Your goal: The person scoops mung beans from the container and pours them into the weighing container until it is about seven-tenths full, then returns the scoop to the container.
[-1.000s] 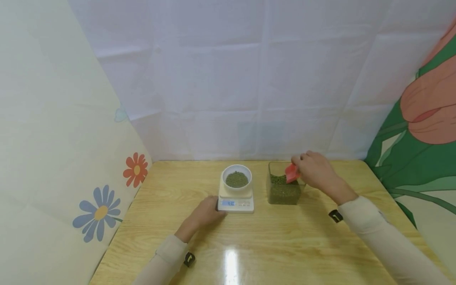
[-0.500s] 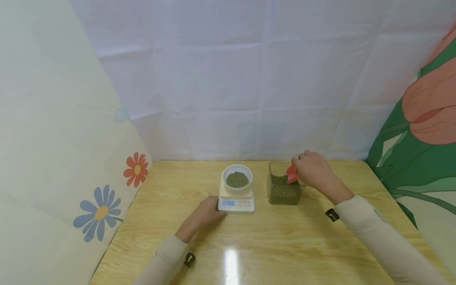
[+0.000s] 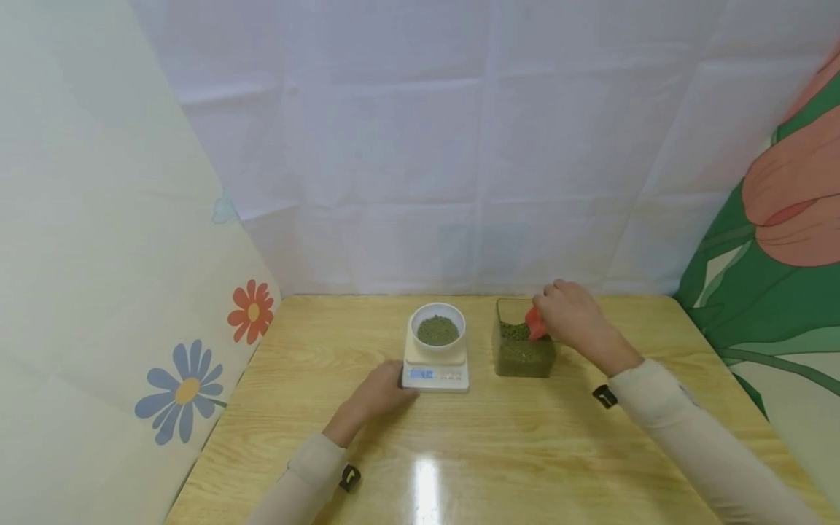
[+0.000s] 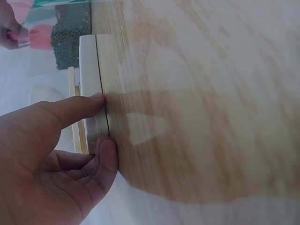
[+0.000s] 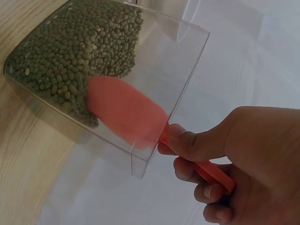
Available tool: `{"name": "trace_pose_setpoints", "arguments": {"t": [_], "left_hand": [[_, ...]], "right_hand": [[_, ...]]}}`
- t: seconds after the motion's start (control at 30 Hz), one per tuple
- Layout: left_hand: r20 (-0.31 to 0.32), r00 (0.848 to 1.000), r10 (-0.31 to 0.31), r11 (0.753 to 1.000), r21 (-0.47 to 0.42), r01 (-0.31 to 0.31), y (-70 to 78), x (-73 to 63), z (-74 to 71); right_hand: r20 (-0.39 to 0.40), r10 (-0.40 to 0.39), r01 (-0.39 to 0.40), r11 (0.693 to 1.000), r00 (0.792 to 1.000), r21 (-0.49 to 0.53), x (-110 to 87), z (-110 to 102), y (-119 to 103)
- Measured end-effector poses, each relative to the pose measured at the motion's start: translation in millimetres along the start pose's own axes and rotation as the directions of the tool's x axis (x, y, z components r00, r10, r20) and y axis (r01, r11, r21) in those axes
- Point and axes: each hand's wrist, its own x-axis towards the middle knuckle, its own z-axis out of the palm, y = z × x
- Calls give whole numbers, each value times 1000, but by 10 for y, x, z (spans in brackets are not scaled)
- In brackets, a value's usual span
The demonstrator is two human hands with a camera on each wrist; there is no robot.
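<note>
My right hand grips the handle of a red scoop, fingers curled round it. The scoop's blade is inside a clear square container, its tip against the green mung beans. To the left stands a white kitchen scale with a lit display too blurred to read. On it sits a white bowl holding more mung beans. My left hand holds the scale's front left corner; in the left wrist view the thumb and bent fingers touch its edge.
Both scale and container stand on a wood-grain table, a short gap between them. A white cloth hangs behind the table's back edge. Flower-printed sheets flank both sides.
My right hand has shifted slightly left, and the scoop's blade has tilted more steeply downward in the container. The left hand, scale and bowl have stayed put.
</note>
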Motion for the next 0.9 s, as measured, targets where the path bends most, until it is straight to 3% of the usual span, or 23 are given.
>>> {"name": "trace_pose_setpoints", "arguments": {"t": [0.37,0.9], "left_hand": [[1,1000,-4,1000,-11,4,9,2,0],[1,1000,2,1000,6,-2,7,4,-8]], "right_hand": [[-52,5,-6,1000,999,-5,-14,95,-24],[-44,9,-6,997,999,75,-42,216,-27]]}}
